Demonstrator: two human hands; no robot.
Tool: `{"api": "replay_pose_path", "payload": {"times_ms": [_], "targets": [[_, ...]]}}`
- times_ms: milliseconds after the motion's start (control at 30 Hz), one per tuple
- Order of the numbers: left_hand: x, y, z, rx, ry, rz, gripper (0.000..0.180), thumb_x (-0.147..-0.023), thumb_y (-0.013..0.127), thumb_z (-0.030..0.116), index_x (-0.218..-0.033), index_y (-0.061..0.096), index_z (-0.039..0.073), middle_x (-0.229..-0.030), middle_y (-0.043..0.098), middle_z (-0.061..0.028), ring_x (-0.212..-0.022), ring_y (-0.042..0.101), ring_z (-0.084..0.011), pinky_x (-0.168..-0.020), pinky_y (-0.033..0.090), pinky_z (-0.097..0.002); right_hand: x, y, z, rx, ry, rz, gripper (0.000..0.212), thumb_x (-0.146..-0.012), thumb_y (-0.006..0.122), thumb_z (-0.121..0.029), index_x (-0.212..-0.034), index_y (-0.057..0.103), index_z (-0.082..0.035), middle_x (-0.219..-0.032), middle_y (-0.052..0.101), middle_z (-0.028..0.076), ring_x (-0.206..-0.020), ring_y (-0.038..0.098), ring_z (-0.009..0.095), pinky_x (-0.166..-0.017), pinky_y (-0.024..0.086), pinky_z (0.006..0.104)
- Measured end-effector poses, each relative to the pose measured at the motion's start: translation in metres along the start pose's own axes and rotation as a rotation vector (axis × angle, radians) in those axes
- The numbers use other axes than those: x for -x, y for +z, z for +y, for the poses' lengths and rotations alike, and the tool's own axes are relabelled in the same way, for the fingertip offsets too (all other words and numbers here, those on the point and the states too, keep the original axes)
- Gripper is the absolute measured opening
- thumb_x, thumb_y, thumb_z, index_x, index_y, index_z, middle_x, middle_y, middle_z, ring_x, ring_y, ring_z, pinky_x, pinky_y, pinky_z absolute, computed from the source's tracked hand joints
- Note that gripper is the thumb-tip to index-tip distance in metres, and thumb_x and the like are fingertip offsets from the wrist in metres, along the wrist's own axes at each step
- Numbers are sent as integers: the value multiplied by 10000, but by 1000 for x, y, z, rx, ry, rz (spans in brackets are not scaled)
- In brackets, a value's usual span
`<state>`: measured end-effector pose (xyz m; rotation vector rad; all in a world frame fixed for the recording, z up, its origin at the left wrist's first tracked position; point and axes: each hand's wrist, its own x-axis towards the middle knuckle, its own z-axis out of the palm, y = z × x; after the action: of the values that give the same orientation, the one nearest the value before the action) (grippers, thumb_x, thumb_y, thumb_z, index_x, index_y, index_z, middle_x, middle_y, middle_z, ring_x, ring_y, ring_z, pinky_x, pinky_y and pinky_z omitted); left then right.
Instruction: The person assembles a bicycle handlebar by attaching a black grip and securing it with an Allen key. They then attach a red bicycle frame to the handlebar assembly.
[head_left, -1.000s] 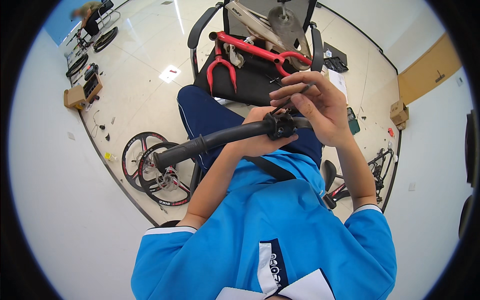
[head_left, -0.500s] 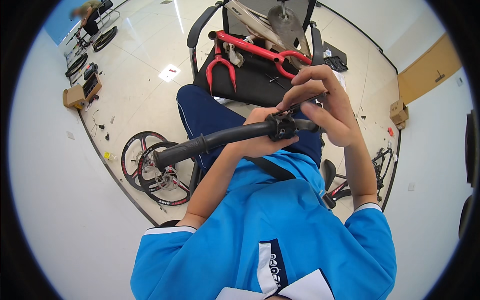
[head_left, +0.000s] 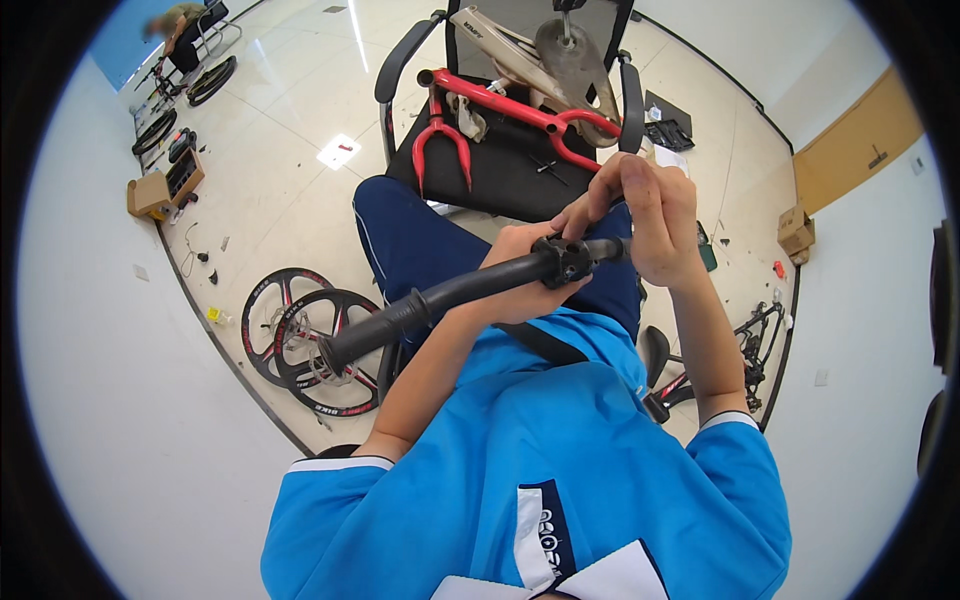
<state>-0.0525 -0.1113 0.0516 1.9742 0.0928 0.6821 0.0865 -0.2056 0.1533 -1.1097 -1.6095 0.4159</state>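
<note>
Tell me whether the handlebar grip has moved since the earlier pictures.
Yes: against the black wheels on the floor, the handlebar grip has shifted lower in the picture and slightly right.

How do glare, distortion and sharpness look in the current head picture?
Head view: pale glare streaks on the glossy floor, toward the upper left; a dark curved border, with the door leaning at the right; handlebar, left hand and right hand fairly sharp; the head of the distant person blurred.
</note>
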Motion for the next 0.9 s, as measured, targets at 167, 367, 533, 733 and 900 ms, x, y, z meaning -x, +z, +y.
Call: {"api": "replay_pose_path", "payload": {"times_ms": [167, 367, 533, 733, 900], "targets": [[2, 10, 1, -202, -80, 282, 244, -713, 755, 106, -883, 590, 44, -690, 631, -138, -672, 668, -324, -610, 518, -350, 3, 14, -9, 71, 137, 175, 486, -1083, 338, -279, -810, 581, 43, -658, 653, 107, -634, 710, 189, -638, 569, 280], [-1, -1, -2, -250, -49, 294, 243, -692, 739, 38, -858, 562, 39, -654, 591, -140, -576, 611, -303, -573, 487, -331, 4, 20, -8, -48, 168, 220, 458, -1083, 329, -268, -849, 574, 40, -699, 662, 113, -651, 697, 178, -633, 539, 270], [2, 1, 6, 161, 8, 184, 245, -735, 810, 107, -792, 580, 45, -700, 609, -99, -600, 590, -207, -601, 486, -316, 1, 17, -9, -438, 223, 64, 424, -1045, 396, -341, -861, 523, 19, -691, 589, 103, -611, 598, 172, -622, 482, 283], [0, 2, 9, 117, 190, 4, 223, -763, 793, 141, -823, 607, 32, -704, 623, -119, -634, 613, -290, -609, 490, -339, -5, 22, -6, -997, 205, -137, 444, -1048, 316, -398, -797, 445, -55, -636, 353, 32, -567, 349, 160, -594, 361, 341], [1, 0, 7, 92, 141, -92, 251, -752, 807, 181, -811, 614, 32, -773, 647, -145, -700, 635, -315, -645, 503, -355, -5, 23, 2, -1040, 97, -260, 256, -1054, 418, -348, -1189, 416, -131, -698, 413, 35, -615, 366, 135, -629, 339, 317]]}}
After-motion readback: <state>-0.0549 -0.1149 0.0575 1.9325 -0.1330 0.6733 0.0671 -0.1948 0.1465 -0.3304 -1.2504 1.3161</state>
